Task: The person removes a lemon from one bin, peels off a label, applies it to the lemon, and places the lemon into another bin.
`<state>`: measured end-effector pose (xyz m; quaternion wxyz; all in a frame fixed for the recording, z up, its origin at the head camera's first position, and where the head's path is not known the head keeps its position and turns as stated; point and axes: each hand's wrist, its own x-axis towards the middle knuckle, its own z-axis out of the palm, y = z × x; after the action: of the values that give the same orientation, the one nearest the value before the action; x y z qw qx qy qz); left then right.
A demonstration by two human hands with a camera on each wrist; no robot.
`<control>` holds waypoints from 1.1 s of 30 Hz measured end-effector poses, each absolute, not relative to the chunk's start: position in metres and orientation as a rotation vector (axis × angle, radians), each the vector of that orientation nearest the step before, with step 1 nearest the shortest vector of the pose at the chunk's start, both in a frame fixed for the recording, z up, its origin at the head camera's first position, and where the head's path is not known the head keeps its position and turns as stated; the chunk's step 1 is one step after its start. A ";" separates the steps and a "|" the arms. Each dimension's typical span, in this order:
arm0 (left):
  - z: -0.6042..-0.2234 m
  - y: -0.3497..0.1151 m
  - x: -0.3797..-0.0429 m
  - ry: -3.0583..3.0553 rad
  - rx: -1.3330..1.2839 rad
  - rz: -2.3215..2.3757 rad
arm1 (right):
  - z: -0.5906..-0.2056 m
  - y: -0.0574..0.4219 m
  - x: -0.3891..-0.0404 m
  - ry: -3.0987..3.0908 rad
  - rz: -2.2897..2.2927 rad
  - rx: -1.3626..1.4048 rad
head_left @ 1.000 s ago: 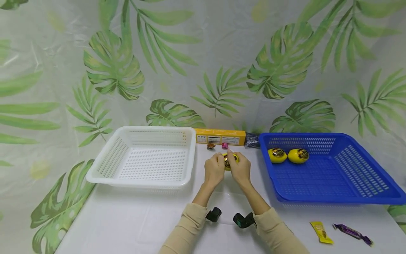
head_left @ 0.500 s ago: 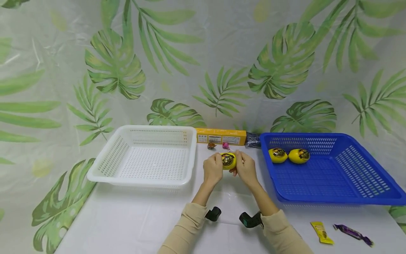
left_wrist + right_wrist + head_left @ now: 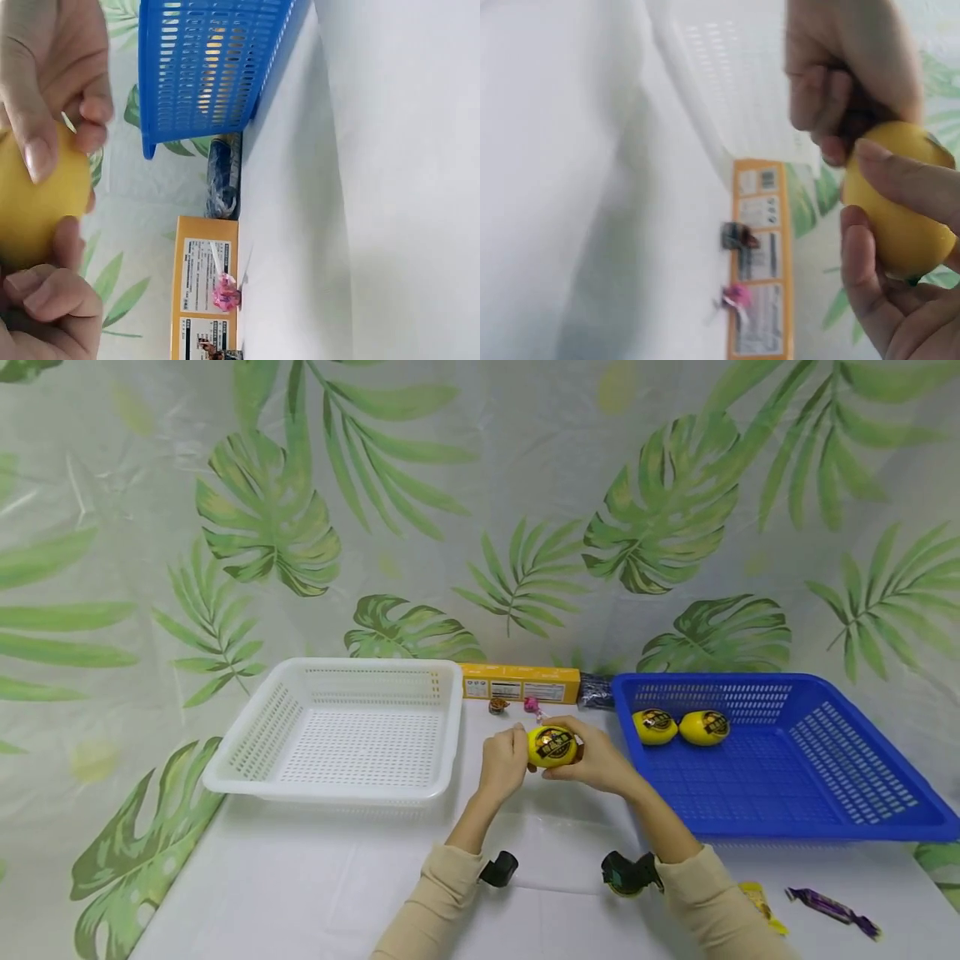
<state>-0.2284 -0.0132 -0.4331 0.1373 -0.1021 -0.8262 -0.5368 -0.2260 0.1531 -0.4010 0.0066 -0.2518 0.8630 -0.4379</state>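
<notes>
A yellow lemon-shaped container [image 3: 552, 746] with a dark printed label is held above the table between both hands. My left hand [image 3: 503, 762] grips its left end with curled fingers. The right hand [image 3: 592, 758] holds the other end, thumb on the near side and fingers on the far side. In the right wrist view the yellow container [image 3: 904, 202] shows a small green tip beside the right hand [image 3: 900, 300]. Plain yellow skin faces the left wrist view, where the left hand [image 3: 52, 315] lies below it.
A white basket [image 3: 333, 793] stands left. Right, a blue basket [image 3: 765, 810] holds two similar yellow containers [image 3: 703, 728]. A yellow box [image 3: 521, 683], brown-wrapped candy [image 3: 498, 706] and pink lollipop [image 3: 531, 704] are behind the hands. A yellow packet [image 3: 761, 906] and purple-wrapped candy [image 3: 832, 907] lie front right.
The right hand has swung outward to the right, its forearm now more slanted, and has changed its hold on the container. More of the label shows. The left hand stays nearly in place.
</notes>
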 end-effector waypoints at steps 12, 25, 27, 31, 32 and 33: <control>-0.441 0.039 -0.208 -2.465 -0.774 -1.673 | -0.331 0.270 -0.258 2.883 -1.005 -0.603; -0.447 0.092 -0.201 -2.735 -0.978 -1.447 | -0.386 0.405 -0.294 2.989 -0.926 -0.145; -0.447 0.093 -0.199 -2.731 -0.946 -1.499 | -0.395 0.420 -0.293 2.992 -0.904 -0.088; -0.446 0.093 -0.196 -2.737 -0.906 -1.580 | -0.415 0.443 -0.294 2.957 -0.870 -0.003; -0.446 0.093 -0.195 -2.740 -0.897 -1.594 | -0.419 0.447 -0.294 2.957 -0.837 0.012; -0.446 0.092 -0.195 -2.740 -0.894 -1.603 | -0.422 0.449 -0.295 2.954 -0.812 0.017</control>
<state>-0.1950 0.0925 -0.4460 -0.0779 -0.2702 -0.8283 -0.4847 -0.2947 0.4488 -0.4224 0.0388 0.0055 0.9635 -0.2650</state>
